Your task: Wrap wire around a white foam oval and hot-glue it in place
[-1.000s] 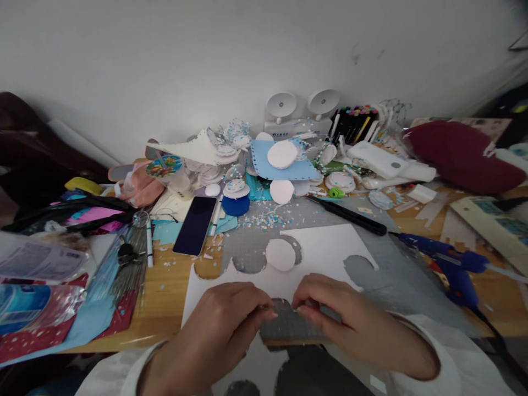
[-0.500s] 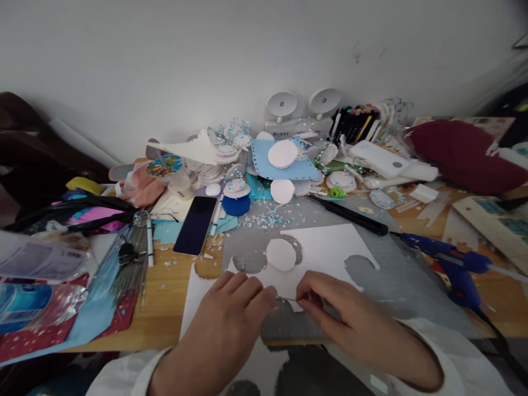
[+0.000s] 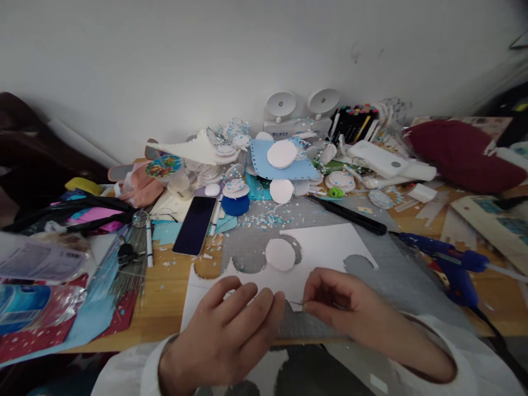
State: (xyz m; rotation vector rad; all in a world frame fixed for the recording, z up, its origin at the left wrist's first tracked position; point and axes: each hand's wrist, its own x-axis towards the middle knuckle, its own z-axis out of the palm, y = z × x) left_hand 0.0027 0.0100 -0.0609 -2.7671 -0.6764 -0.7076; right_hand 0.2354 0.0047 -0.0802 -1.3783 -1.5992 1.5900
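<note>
A white paper sheet (image 3: 322,247) with round cut-outs along its edges lies on a grey cutting mat (image 3: 313,328). My left hand (image 3: 235,324) rests over the sheet's near left part, fingers stretched out and a little apart, with no object visible in it. To its right, my right hand (image 3: 336,300) pinches a thin wire-like strand (image 3: 296,302) between thumb and forefinger. The strand's free end points toward my left fingertips, across a small gap. Beyond the hands, a white paper disc (image 3: 280,254) lies on the sheet.
A black utility knife (image 3: 350,214) lies at the mat's far right, near a blue glue gun (image 3: 449,256). On the left are a phone (image 3: 195,225), a bundle of thin wires (image 3: 131,275) and a plastic bottle (image 3: 37,302). Piled paper discs, beads and a double lamp (image 3: 281,103) line the wall.
My left hand has loosened its fingers and turned, coming off the thin strand. My right hand has shifted slightly right with the strand still pinched.
</note>
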